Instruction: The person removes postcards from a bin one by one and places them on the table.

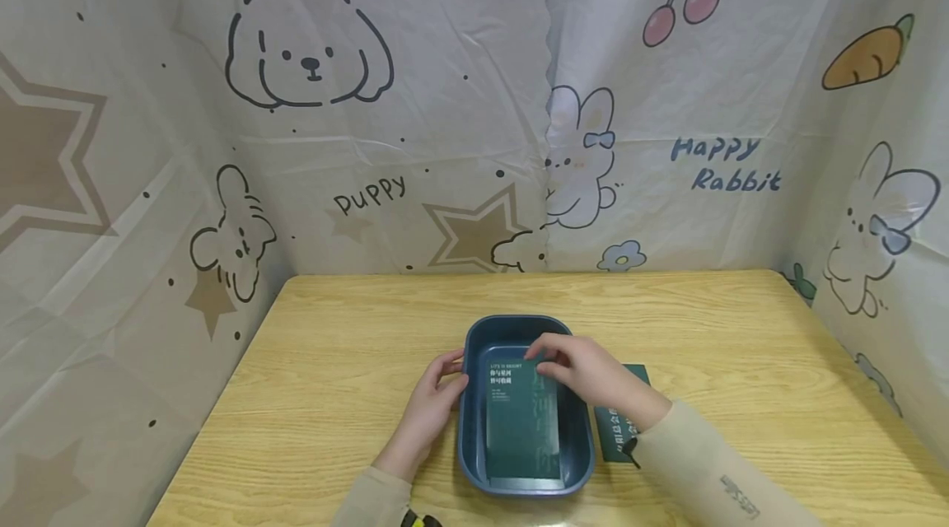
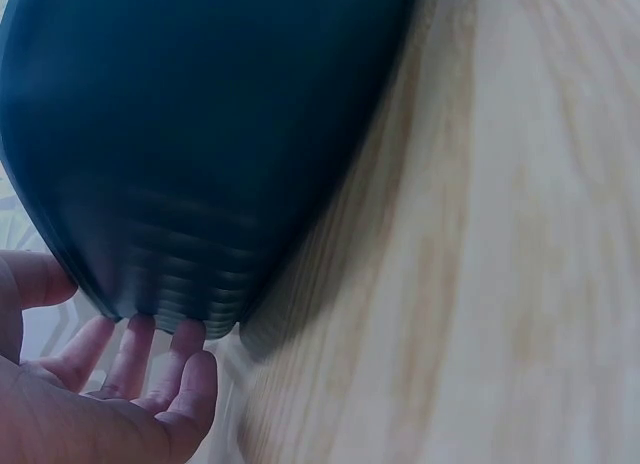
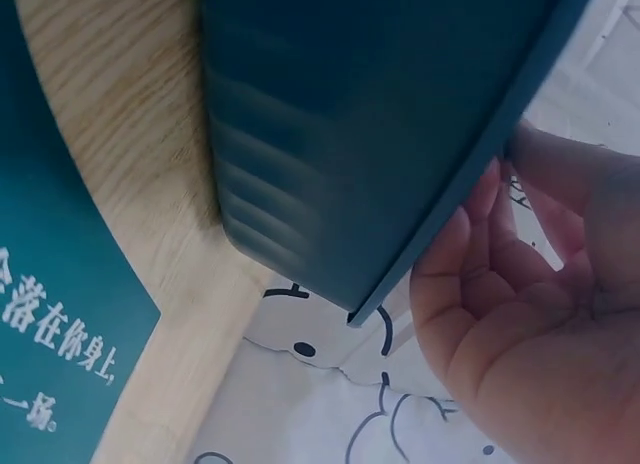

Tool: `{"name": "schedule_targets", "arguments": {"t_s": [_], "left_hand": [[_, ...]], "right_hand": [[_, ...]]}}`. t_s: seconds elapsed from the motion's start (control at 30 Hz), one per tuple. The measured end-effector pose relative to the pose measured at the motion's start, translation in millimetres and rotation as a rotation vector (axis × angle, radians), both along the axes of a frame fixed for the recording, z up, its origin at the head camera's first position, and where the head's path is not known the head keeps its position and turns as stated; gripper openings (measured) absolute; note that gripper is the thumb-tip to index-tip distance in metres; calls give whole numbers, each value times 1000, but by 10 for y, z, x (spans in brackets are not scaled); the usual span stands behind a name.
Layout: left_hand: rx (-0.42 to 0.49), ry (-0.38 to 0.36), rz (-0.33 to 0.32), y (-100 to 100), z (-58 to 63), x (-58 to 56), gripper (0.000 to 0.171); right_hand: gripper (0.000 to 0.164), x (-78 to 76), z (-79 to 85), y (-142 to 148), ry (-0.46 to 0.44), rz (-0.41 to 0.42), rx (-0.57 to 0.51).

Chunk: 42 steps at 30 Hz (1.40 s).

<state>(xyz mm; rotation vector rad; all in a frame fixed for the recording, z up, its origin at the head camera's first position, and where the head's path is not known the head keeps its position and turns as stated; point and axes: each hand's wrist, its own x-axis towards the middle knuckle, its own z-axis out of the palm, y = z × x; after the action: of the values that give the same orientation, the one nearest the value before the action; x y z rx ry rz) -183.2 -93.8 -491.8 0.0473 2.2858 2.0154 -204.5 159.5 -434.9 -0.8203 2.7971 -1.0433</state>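
Observation:
A dark blue rectangular tray (image 1: 583, 461) stands on the wooden table. Inside it lies a green card (image 1: 522, 428) with white lettering, a pale edge showing below it. My right hand (image 1: 589, 370) reaches over the tray's right rim, thumb and forefinger pinching the card's upper right corner; in the right wrist view, the rim hides those fingertips. On the opposite side, my left hand (image 1: 432, 399) rests its fingertips against the outside of the tray, fingers loosely extended. Beside the tray, partly beneath my right forearm, is a second green card (image 1: 613, 436) with white characters.
The wooden table (image 1: 334, 362) stretches out on both sides of the tray. Pale curtains (image 1: 445, 99) with cartoon drawings hang behind it and along both sides. A black and yellow band (image 1: 420, 520) shows at the left cuff.

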Motion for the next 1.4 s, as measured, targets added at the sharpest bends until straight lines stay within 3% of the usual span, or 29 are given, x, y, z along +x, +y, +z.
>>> {"name": "schedule_targets", "arguments": {"t_s": [0.2, 0.4, 0.7, 1.13, 1.37, 1.4], "left_hand": [[-2, 0, 1, -3, 2, 4, 41], [13, 8, -8, -9, 5, 4, 42], [-1, -16, -1, -10, -4, -6, 41], [8, -12, 0, -11, -8, -11, 42], [17, -6, -21, 23, 341, 149, 41], [20, -5, -22, 20, 338, 150, 41]], "right_hand": [[19, -21, 73, 86, -56, -86, -169], [22, -49, 155, 227, -79, -206, -266], [25, -42, 189, 460, -90, -277, -263], [30, -31, 115, 766, -90, -298, -195], [33, -62, 90, 1014, -122, -294, -153], [33, -68, 87, 1049, -128, -289, -151]]}}
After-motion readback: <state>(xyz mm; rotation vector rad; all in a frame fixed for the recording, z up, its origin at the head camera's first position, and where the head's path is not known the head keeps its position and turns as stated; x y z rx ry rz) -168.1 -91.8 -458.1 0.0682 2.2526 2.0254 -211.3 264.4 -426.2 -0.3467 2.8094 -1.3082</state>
